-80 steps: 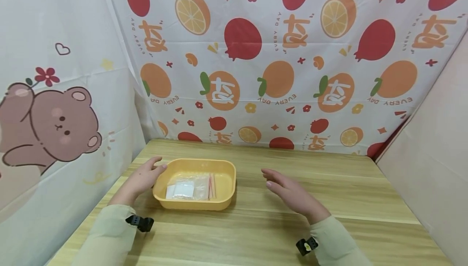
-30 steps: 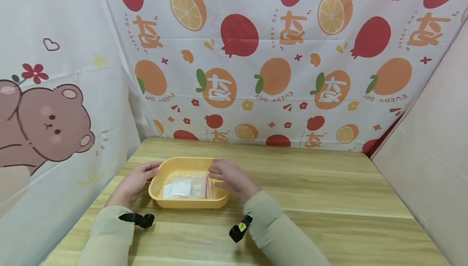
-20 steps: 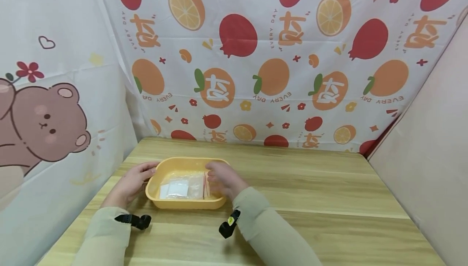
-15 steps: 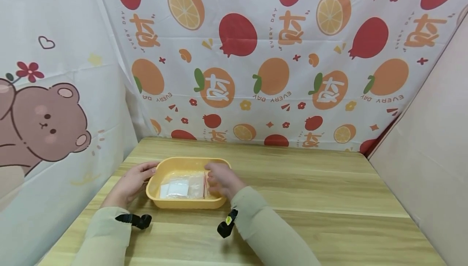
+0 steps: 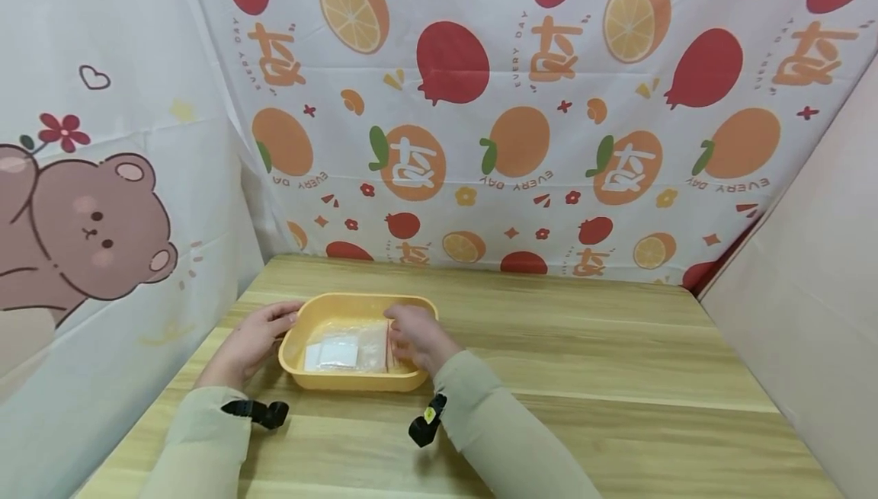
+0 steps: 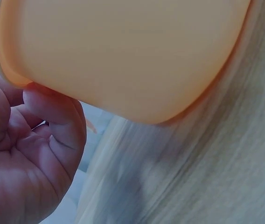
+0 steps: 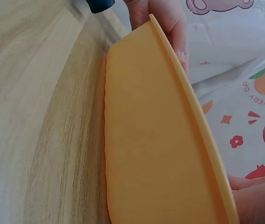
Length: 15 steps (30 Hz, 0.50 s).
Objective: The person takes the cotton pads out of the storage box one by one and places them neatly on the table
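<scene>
A yellow plastic tray (image 5: 353, 382) stands on the table, left of centre. Inside it lie clear zip bags (image 5: 372, 348) with a red seal strip, and white flat pieces (image 5: 338, 351) show through the plastic. My left hand (image 5: 250, 340) grips the tray's left end; the left wrist view shows its fingers (image 6: 53, 109) curled up under the rim. Over the right end, my right hand (image 5: 421, 335) reaches down into the tray, its fingers at the red-edged side of the bags. Whether it pinches a bag is hidden. The right wrist view mostly shows the tray's outer wall (image 7: 146, 126).
The wooden table (image 5: 583, 377) extends to the right of and in front of the tray. A fruit-print cloth (image 5: 453, 118) hangs behind, and a bear-print cloth (image 5: 103, 225) hangs along the left. A pale wall (image 5: 809, 270) borders the right side.
My right hand has come in from the right and now sits inside the tray at the bags. My left hand has moved from above the left rim to gripping it.
</scene>
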{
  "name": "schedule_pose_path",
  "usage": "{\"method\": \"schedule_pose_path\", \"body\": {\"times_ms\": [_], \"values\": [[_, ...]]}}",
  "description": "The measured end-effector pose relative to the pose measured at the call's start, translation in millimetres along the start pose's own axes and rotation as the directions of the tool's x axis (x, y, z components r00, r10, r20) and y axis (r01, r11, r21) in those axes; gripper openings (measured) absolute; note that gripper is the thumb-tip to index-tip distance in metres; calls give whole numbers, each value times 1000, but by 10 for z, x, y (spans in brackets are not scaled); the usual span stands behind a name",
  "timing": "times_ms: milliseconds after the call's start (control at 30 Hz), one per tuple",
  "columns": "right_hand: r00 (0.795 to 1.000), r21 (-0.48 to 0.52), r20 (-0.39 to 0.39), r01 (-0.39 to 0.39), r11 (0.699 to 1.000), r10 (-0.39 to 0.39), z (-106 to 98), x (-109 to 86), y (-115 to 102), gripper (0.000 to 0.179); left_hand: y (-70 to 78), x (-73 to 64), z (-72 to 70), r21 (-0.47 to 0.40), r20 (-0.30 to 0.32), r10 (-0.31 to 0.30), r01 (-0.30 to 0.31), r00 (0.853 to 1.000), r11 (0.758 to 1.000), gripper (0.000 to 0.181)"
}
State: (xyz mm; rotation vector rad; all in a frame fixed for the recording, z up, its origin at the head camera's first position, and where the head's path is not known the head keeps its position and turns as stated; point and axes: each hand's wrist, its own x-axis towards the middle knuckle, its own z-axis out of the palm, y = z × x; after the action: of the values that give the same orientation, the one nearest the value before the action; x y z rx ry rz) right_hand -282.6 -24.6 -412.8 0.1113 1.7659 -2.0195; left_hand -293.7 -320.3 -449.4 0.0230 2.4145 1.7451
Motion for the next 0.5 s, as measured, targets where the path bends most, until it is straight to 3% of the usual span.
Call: {"method": "schedule_pose_path", "body": {"times_ms": [333, 500], "values": [[999, -9, 34, 25, 1000, -25, 8, 67, 60, 62, -10, -4, 20, -14, 14, 21, -20, 1000, 1000, 53], [998, -32, 58, 36, 999, -34, 42, 111, 111, 44, -33, 2, -2, -4, 7, 6, -6, 1000, 1000, 53]]}}
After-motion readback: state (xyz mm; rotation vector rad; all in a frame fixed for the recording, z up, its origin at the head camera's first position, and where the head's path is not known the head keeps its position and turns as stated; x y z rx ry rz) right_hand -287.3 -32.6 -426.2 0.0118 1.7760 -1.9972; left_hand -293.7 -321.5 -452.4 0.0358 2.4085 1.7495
